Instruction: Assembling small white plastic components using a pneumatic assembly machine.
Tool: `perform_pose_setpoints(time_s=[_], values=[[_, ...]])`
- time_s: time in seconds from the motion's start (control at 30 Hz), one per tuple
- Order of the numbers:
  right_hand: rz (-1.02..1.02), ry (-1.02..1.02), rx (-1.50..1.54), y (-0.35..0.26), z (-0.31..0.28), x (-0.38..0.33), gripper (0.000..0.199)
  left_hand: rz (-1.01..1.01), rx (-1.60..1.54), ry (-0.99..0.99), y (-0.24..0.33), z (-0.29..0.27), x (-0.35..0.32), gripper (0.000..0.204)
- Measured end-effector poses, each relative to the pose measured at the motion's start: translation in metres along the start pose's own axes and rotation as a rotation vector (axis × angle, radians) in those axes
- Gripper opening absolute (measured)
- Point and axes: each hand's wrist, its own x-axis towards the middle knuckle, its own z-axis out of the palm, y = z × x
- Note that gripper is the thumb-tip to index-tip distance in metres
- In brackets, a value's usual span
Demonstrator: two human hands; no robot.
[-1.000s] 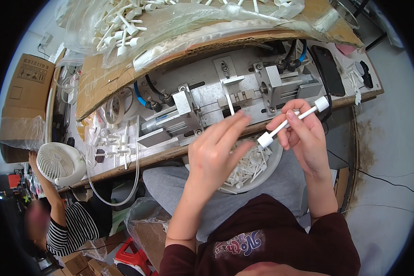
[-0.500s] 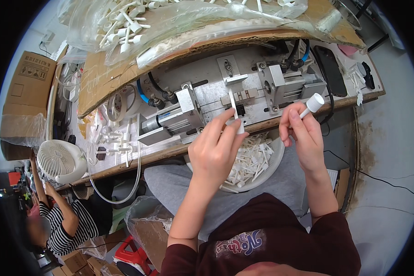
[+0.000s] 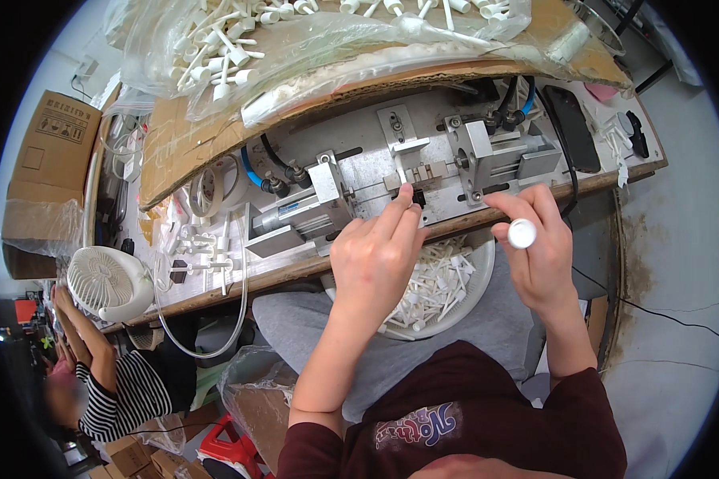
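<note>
Two hands: left hand (image 3: 379,255) fingertips pressing metal fixture (image 3: 423,172); right hand (image 3: 539,247) pinching one white cap (image 3: 522,233).

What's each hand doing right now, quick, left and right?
Left hand: fingertips reaching onto the metal jig; whether it pinches anything cannot be told.
Right hand: closed around a white plastic cap piece, round end facing the camera.
</note>
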Motion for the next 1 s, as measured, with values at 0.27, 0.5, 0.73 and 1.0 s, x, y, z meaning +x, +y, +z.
perform_pose_setpoints(time_s=[0.27, 0.5, 0.73, 1.0], values=[[-0.491, 0.012, -0.462, -0.006, 0.009, 0.031, 0.041, -0.117, -0.877, -0.024, 0.012, -0.032, -0.005, 0.053], [-0.701, 0.018, -0.496, -0.023, 0.015, 0.078, 0.037, -0.239, -0.935, 0.085, 0.009, -0.05, -0.006, 0.041], [-0.529, 0.053, -0.455, 0.039, 0.006, 0.211, 0.071, -0.174, -0.379, 0.134, 0.006, -0.022, -0.006, 0.03], [-0.34, -0.595, -0.543, 0.045, 0.048, 0.293, 0.07, -0.038, -0.018, 0.051, 0.003, 0.004, -0.006, 0.025]])
